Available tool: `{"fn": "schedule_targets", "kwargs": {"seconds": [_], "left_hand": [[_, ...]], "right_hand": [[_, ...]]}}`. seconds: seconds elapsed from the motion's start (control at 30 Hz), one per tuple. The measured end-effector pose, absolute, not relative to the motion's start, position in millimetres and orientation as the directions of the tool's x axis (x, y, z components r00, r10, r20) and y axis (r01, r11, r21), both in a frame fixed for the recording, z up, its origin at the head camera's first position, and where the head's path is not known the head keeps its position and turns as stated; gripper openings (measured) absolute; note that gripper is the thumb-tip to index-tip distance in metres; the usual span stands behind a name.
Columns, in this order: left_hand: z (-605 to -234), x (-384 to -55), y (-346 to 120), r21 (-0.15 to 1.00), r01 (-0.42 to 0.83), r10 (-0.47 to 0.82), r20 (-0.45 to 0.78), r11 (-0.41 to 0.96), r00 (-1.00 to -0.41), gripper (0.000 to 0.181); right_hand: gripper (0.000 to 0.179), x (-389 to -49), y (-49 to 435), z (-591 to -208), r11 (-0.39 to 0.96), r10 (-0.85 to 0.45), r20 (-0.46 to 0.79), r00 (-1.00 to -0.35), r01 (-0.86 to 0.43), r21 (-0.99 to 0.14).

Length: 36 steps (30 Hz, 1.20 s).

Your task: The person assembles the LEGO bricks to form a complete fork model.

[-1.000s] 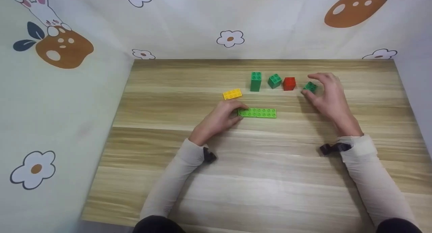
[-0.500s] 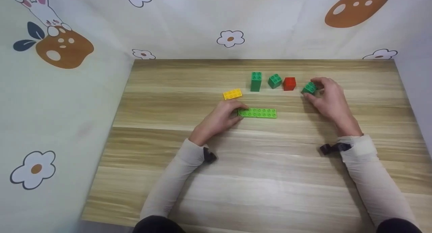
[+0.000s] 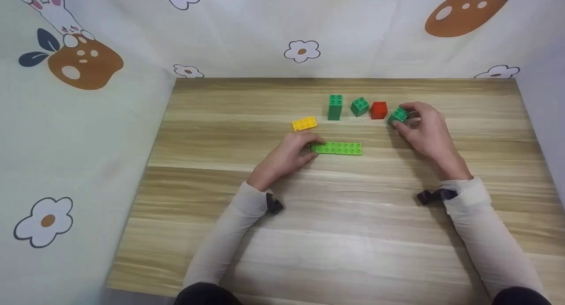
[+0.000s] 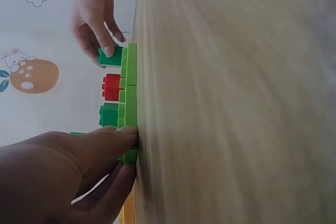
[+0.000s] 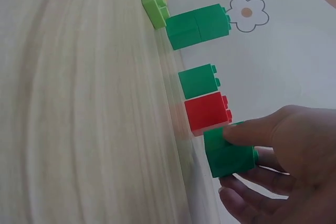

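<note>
My right hand (image 3: pixel 426 130) pinches a green building brick (image 3: pixel 398 115) between thumb and fingers, just right of a red brick (image 3: pixel 378 110). In the right wrist view the held green brick (image 5: pixel 228 153) sits tilted, its studs facing the wall. My left hand (image 3: pixel 289 152) grips the left end of a row of two lime green bricks (image 3: pixel 348 148), joined end to end on the table. From the left wrist, its thumb and fingertips show at the side of the lime row (image 4: pixel 131 72); the fingers cover part of that end.
A smaller green brick (image 3: pixel 359 107) and a tall green block (image 3: pixel 335 107) stand left of the red brick. One yellow eight-stud brick (image 3: pixel 304 123) lies just beyond my left hand. The patterned wall (image 3: pixel 247 35) borders the wooden table (image 3: pixel 335 234) at the back.
My right hand's fingers have closed on the green brick and brought it a little left, nearer the red brick. My left hand stays at the lime row.
</note>
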State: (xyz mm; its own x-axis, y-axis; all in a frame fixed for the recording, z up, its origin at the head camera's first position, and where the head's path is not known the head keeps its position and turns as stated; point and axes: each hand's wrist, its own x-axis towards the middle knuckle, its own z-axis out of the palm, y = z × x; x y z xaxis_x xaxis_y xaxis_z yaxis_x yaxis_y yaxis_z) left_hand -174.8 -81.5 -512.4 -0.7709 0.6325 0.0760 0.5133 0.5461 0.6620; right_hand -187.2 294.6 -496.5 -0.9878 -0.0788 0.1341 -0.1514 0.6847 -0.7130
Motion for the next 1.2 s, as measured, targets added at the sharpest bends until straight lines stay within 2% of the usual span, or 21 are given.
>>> {"fn": "schedule_targets", "kwargs": {"seconds": [0.33,0.87,1.2], "left_hand": [[-511,-174,-82,0.669,0.500,0.632,0.057,0.550,-0.772,0.034],[-513,-175,-81,0.662,0.504,0.632,0.058,0.555,-0.773,0.033],[-513,-175,-82,0.667,0.508,0.634,0.069,0.545,-0.770,0.033]], "right_hand": [[0.047,-185,285,-497,0.648,-0.180,0.068,-0.981,-0.170,-0.742],[0.042,-179,269,-495,0.547,-0.284,0.087,-0.955,-0.236,-0.803],[0.039,-174,260,-493,0.534,-0.347,0.070,-0.935,-0.258,-0.805]]}}
